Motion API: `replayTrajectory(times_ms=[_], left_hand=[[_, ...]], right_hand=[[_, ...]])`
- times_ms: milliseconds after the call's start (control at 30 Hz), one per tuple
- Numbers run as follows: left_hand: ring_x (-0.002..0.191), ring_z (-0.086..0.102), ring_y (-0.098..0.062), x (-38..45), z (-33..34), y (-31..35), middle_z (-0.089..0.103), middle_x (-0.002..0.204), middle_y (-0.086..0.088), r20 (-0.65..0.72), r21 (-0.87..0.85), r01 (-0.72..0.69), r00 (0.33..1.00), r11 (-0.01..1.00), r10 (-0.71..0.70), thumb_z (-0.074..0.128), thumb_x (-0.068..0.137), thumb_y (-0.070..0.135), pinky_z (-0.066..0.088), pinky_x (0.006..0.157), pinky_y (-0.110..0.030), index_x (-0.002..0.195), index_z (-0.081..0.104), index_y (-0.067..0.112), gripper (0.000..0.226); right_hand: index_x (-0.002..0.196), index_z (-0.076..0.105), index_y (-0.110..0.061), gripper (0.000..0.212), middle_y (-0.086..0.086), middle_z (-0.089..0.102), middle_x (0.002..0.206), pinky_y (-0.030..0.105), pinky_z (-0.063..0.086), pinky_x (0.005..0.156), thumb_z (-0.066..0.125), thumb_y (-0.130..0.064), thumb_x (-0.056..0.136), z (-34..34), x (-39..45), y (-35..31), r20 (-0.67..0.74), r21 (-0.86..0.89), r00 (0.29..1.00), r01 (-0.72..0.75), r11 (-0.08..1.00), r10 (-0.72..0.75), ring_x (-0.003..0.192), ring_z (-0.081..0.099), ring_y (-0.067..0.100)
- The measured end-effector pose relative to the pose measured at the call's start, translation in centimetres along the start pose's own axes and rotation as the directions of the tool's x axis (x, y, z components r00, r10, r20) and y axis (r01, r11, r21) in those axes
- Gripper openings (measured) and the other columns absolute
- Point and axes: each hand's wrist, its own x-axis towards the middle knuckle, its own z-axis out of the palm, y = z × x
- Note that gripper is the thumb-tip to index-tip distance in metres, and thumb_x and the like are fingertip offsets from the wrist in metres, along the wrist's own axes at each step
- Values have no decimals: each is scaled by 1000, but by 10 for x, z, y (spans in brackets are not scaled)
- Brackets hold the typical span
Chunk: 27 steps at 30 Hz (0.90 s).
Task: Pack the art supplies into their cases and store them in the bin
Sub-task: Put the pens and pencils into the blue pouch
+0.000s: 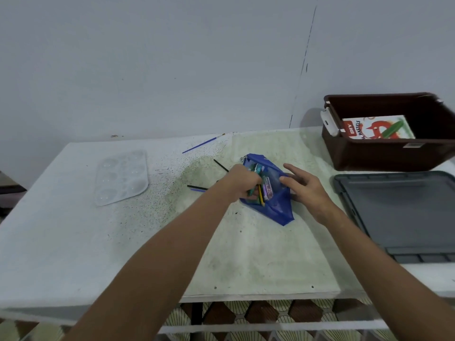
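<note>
Near the worktop's middle, a blue mesh zip pouch [273,195] lies with its long axis diagonal. A bundle of pencils [261,190] is grasped by the left hand [242,183] at its mouth; the right hand [304,184], fingers relaxed, steadies its right side.

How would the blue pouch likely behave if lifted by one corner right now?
Probably floppy: the blue pouch is thin fabric, creased and sagging flat on the table. Its mouth is open, with pencils sticking out where the left hand grips them, so contents may spill. The right hand steadies it, suggesting it shifts easily.
</note>
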Motion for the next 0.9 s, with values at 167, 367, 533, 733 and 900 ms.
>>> replayTrajectory(times_ms=[167,367,533,733,900], left_hand=[[66,66,-23,5,13,8,67,79,-16,-50,20,-115,992,993,116,58,90,7,60,64,-31,94,63,-2,11],[66,52,-18,11,6,11,55,72,-9,3,247,-246,967,937,254,61,87,30,40,62,-30,79,67,8,24],[59,51,-16,21,-28,-6,62,79,-5,-93,347,-237,954,908,285,53,87,8,39,53,-18,87,66,18,15],[93,55,-16,27,-74,-45,61,112,-4,-193,603,-112,940,790,281,63,85,23,41,75,-23,117,64,12,34],[75,57,-15,26,-76,-57,64,89,-2,-127,692,-126,948,711,292,65,86,31,44,63,-23,107,70,12,29]], right_hand=[[134,53,-28,44,-4,66,114,34,56,85,63,-24,91,-6,1,4,-30,32,999,-10,999,11,105,62,13],[133,54,-26,43,-8,68,107,30,56,82,64,-25,91,-4,0,2,1,51,1000,-17,999,17,99,64,9],[134,54,-25,44,-10,67,106,26,57,76,63,-27,91,-1,0,-1,8,35,1000,-21,999,21,95,64,7],[136,51,-26,45,-14,63,107,20,56,64,61,-30,92,1,-2,-3,16,13,999,-37,999,37,96,62,6],[137,50,-25,46,-15,61,109,19,55,63,60,-30,92,2,-4,-4,15,18,998,-54,998,53,99,60,7]])
